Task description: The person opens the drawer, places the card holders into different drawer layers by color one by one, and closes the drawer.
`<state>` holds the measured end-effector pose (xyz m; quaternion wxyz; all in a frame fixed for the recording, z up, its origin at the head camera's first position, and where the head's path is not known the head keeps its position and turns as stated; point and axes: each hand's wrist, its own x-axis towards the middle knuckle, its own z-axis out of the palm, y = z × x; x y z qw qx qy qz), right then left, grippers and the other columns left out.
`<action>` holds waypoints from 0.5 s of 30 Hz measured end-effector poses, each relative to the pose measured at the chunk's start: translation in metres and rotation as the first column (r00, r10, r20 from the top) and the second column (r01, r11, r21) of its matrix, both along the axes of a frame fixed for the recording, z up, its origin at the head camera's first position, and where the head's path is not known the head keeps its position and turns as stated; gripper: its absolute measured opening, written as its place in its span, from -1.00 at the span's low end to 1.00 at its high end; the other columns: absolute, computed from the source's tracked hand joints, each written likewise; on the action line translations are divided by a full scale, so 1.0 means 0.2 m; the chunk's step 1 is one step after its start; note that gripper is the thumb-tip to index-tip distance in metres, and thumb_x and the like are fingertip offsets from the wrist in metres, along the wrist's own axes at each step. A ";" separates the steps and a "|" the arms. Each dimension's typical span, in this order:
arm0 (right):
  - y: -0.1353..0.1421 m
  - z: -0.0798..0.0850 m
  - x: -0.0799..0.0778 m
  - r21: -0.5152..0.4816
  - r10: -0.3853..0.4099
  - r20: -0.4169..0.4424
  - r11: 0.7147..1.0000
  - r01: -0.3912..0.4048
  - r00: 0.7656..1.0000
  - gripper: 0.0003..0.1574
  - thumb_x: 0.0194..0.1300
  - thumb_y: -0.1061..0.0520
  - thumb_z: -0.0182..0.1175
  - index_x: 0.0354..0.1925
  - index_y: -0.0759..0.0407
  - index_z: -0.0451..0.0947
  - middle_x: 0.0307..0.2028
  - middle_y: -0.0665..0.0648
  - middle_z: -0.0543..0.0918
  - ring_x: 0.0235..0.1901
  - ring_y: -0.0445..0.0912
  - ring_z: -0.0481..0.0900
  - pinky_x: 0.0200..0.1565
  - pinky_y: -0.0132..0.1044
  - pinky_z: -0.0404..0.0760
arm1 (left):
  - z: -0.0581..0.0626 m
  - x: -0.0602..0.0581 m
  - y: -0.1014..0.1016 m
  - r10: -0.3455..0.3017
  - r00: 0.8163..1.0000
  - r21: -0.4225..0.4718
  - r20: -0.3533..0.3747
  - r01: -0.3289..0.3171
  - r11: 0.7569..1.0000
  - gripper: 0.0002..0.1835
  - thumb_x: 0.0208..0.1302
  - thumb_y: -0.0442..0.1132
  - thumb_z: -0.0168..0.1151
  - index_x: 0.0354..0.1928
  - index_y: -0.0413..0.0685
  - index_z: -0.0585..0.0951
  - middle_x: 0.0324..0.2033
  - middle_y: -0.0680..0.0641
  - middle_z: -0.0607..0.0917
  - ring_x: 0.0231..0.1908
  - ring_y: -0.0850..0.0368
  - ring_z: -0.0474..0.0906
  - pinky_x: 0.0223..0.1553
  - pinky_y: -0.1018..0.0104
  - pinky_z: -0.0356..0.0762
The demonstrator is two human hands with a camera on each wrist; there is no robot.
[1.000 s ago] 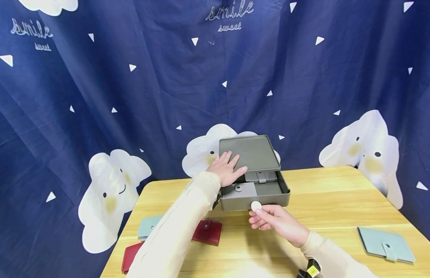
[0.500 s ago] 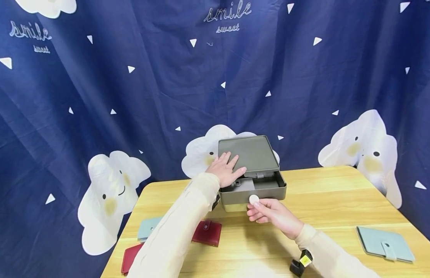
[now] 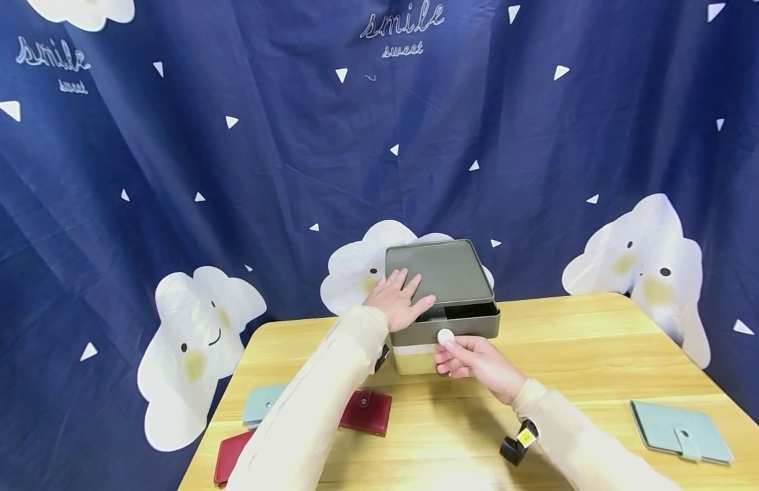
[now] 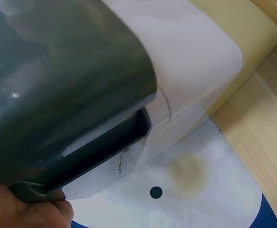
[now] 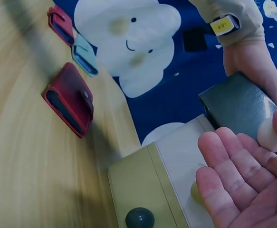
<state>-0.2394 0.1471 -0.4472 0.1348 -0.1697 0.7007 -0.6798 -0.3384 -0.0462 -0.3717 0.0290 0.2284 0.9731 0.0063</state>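
A small drawer cabinet stands at the back of the table, with a dark grey top (image 3: 443,273), a white middle drawer (image 5: 178,152) and a yellow-green bottom drawer (image 5: 140,185). Flat on the cabinet's top lies my left hand (image 3: 399,303), fingers spread, at its left side. The grey top drawer (image 3: 477,328) sticks out a little toward me; a grey piece inside shows through the narrow gap. My right hand (image 3: 480,363) pinches the drawer's round white knob (image 3: 445,336) between thumb and index finger. In the right wrist view, its other fingers reach out below the knob.
A red snap wallet (image 3: 367,412) lies in front of the cabinet. Further left are a light blue wallet (image 3: 264,404) and another red one (image 3: 232,453), partly behind my left sleeve. At the right lies a light blue wallet (image 3: 682,432). A blue curtain (image 3: 293,170) hangs behind the table.
The top drawer has slid back into the cabinet with my right hand on its knob; the grey wallet inside has gone from sight under the top. My left hand has stayed in place.
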 end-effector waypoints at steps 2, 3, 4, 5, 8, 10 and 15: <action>0.00 0.00 -0.02 0.004 -0.009 0.004 1.000 0.009 1.000 -0.35 0.48 -0.09 -0.02 0.10 0.52 0.41 -0.16 0.19 0.68 -0.11 0.12 0.64 -0.11 -0.12 0.62 | 0.01 0.01 0.00 0.005 1.000 0.001 0.008 -0.005 1.000 -0.17 0.34 0.45 -0.53 0.51 0.18 0.01 0.50 -0.08 -0.06 0.48 0.02 -0.25 0.44 0.08 -0.28; 0.00 0.00 -0.02 0.006 -0.013 0.004 1.000 0.013 1.000 -0.33 0.48 -0.09 -0.02 0.11 0.54 0.40 -0.16 0.18 0.68 -0.12 0.12 0.64 -0.10 -0.10 0.62 | 0.01 0.01 0.00 0.006 1.000 0.002 0.010 -0.006 1.000 -0.17 0.34 0.45 -0.53 0.51 0.18 0.01 0.50 -0.08 -0.06 0.48 0.03 -0.25 0.44 0.08 -0.28; -0.01 0.00 -0.03 0.008 -0.017 0.007 1.000 0.017 1.000 -0.31 0.48 -0.10 -0.02 0.12 0.55 0.38 -0.16 0.18 0.68 -0.12 0.11 0.65 -0.09 -0.09 0.62 | 0.01 0.01 0.00 0.007 1.000 0.002 0.012 -0.007 1.000 -0.17 0.34 0.45 -0.53 0.51 0.18 0.01 0.50 -0.08 -0.07 0.48 0.03 -0.26 0.44 0.09 -0.29; -0.01 0.00 -0.04 0.010 -0.022 0.008 1.000 0.022 1.000 -0.30 0.48 -0.10 -0.02 0.13 0.57 0.37 -0.16 0.18 0.68 -0.12 0.10 0.65 -0.08 -0.07 0.61 | 0.01 0.01 0.00 0.008 1.000 0.002 0.013 -0.008 1.000 -0.17 0.34 0.45 -0.54 0.51 0.19 0.00 0.50 -0.07 -0.07 0.48 0.04 -0.26 0.44 0.10 -0.30; -0.01 -0.01 -0.07 0.009 -0.034 0.016 0.999 0.034 0.999 -0.28 0.47 -0.11 -0.02 0.14 0.57 0.36 -0.13 0.25 0.66 -0.13 0.08 0.65 -0.06 0.02 0.59 | 0.01 0.01 0.00 0.008 1.000 0.002 0.010 -0.008 1.000 -0.17 0.34 0.45 -0.55 0.51 0.19 0.00 0.50 -0.07 -0.07 0.48 0.04 -0.26 0.44 0.11 -0.31; -0.02 -0.01 -0.09 0.008 -0.040 0.020 0.999 0.040 0.999 -0.28 0.47 -0.12 -0.01 0.14 0.56 0.36 -0.10 0.31 0.64 -0.13 0.08 0.65 -0.05 0.05 0.59 | 0.01 0.01 0.00 0.006 1.000 0.002 0.004 -0.006 1.000 -0.17 0.34 0.45 -0.55 0.51 0.19 0.01 0.50 -0.07 -0.07 0.48 0.04 -0.25 0.44 0.11 -0.31; -0.02 -0.01 -0.13 -0.001 -0.044 0.024 0.999 0.044 0.999 -0.28 0.47 -0.13 -0.01 0.14 0.55 0.36 -0.03 0.43 0.59 -0.13 0.07 0.64 -0.06 0.04 0.58 | 0.01 0.01 0.00 -0.011 1.000 0.011 -0.021 0.012 1.000 -0.16 0.35 0.44 -0.53 0.51 0.15 0.05 0.49 -0.11 -0.02 0.47 -0.01 -0.20 0.44 0.06 -0.24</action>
